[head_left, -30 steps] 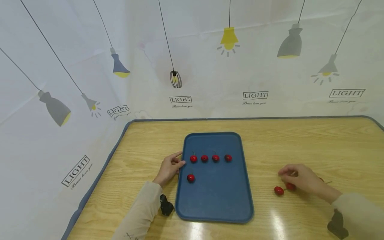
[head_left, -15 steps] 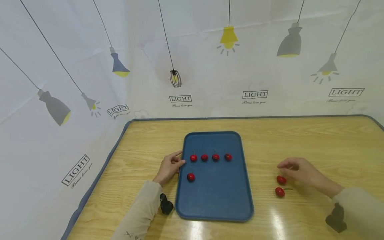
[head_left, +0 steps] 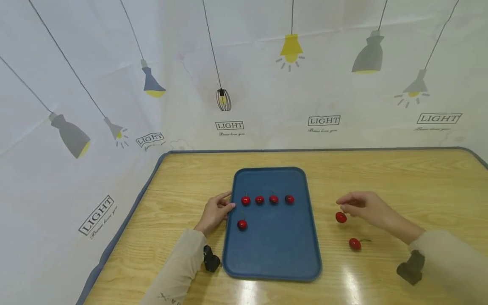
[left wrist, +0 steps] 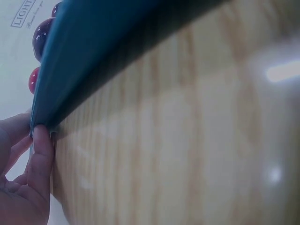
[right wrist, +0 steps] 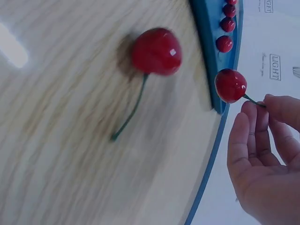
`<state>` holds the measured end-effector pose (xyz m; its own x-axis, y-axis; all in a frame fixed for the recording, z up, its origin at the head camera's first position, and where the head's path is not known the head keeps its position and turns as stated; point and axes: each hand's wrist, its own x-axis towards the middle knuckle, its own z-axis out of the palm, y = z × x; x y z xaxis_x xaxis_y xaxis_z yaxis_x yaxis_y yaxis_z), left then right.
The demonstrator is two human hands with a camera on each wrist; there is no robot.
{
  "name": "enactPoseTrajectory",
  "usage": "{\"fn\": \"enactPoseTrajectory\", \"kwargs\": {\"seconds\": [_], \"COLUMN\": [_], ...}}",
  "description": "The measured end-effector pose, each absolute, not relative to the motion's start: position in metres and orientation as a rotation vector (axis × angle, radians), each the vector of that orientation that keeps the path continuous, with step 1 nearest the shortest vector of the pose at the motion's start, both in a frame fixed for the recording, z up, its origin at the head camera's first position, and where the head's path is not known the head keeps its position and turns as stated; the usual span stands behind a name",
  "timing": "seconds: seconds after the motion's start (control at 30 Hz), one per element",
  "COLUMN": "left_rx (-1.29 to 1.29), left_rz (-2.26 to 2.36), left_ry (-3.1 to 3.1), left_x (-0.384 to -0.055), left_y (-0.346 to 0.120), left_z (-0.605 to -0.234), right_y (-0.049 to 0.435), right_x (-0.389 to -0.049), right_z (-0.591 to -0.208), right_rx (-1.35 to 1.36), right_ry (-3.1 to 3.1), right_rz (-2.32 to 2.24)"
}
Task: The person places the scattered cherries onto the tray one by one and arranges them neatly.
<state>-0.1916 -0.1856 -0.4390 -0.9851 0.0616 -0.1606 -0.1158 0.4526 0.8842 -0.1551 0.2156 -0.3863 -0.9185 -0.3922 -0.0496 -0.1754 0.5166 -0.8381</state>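
My right hand pinches a red cherry by its thin green stem, to the right of the blue tray. In the right wrist view the cherry hangs from thumb and fingertips, overlapping the tray's end. A second cherry lies on the table below that hand, stem pointing right. At the tray's left side my left hand grips the rim, with thumb and fingers on it in the left wrist view. Several cherries form a row across the tray, and a single cherry sits below the row's left end.
The wooden table has a dark blue edge and meets white walls printed with hanging lamps. A black wrist camera on the left sleeve sits close to the tray's lower left side.
My right hand has lifted a cherry by its stem and moved left toward the tray. Another cherry stays behind on the table. The left hand and the tray keep their places.
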Motion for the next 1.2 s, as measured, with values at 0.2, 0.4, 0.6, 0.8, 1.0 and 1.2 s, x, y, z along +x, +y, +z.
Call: {"fn": "enactPoseTrajectory", "kwargs": {"seconds": [0.2, 0.4, 0.6, 0.8, 1.0, 1.2], "left_rx": [-0.043, -0.04, -0.049, -0.049, -0.044, -0.032], "left_rz": [1.56, 1.553, 1.55, 1.552, 1.564, 1.567], "left_ry": [2.526, 2.539, 2.536, 2.535, 2.532, 2.54], "left_x": [-0.192, -0.192, -0.192, -0.192, -0.192, -0.193], "left_y": [-0.186, -0.185, -0.184, -0.185, -0.186, -0.186], "left_z": [-0.439, -0.438, -0.438, -0.439, -0.441, -0.442], "right_y": [0.193, 0.165, 0.135, 0.109, 0.083, 0.062], "right_x": [-0.162, -0.168, -0.172, -0.177, -0.182, -0.183], "right_z": [-0.379, -0.381, -0.387, -0.393, -0.399, -0.403], "right_rx": [-0.523, -0.561, -0.705, -0.827, -0.84, -0.851], "right_ry": [2.47, 2.358, 2.321, 2.325, 2.333, 2.339], "right_rz": [-1.419, -1.495, -1.452, -1.429, -1.425, -1.419]}}
